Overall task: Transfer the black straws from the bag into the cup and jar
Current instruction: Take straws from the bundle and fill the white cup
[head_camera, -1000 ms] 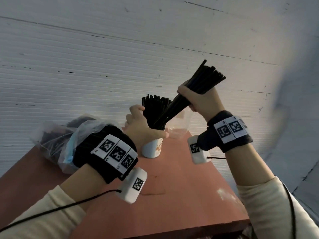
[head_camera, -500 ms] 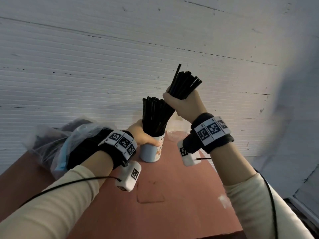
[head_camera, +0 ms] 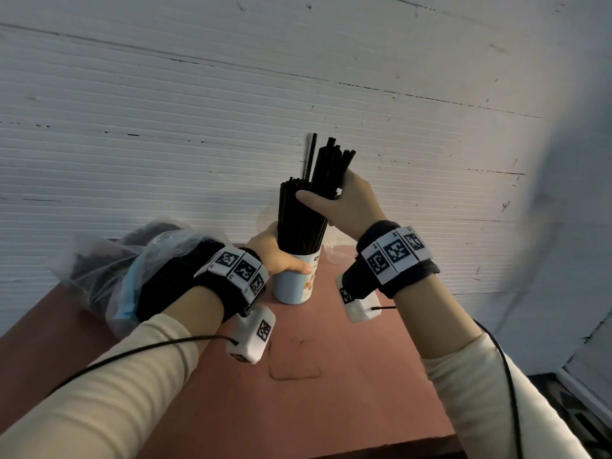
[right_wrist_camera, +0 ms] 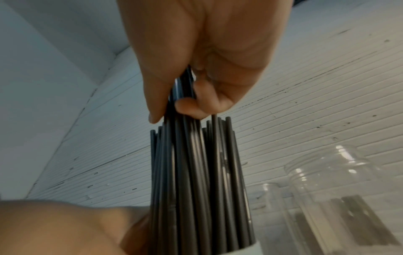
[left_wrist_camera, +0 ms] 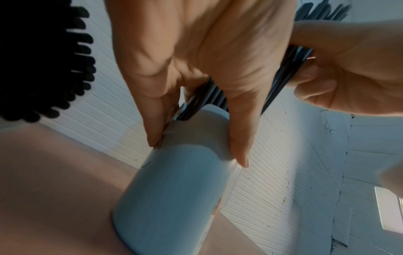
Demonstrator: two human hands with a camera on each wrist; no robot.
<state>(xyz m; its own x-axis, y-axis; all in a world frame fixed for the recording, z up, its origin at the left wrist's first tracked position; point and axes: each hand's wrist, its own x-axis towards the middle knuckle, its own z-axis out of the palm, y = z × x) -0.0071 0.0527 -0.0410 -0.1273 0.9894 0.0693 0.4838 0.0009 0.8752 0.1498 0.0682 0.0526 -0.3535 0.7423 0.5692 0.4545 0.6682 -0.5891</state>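
Observation:
A pale blue cup (head_camera: 294, 282) stands on the reddish table (head_camera: 347, 376), packed with upright black straws (head_camera: 299, 217). My left hand (head_camera: 281, 256) grips the cup near its rim; the left wrist view shows thumb and fingers curled round the cup (left_wrist_camera: 174, 186). My right hand (head_camera: 341, 202) grips a bundle of black straws (head_camera: 331, 167) whose lower ends are in the cup among the others. The right wrist view has the fingers wrapped round the straws (right_wrist_camera: 196, 172). A clear plastic jar (right_wrist_camera: 340, 198) stands right of the cup. The plastic bag (head_camera: 132, 260) with more straws lies at left.
A white ribbed wall (head_camera: 198, 127) rises right behind the table. The table's near edge (head_camera: 397, 445) and right edge drop off to a dark floor at lower right. Cables run from both wrist cameras along my sleeves.
My right hand has swung the straw bundle from tilted to nearly upright and lowered it into the cup. My left hand has closed round the cup's rim.

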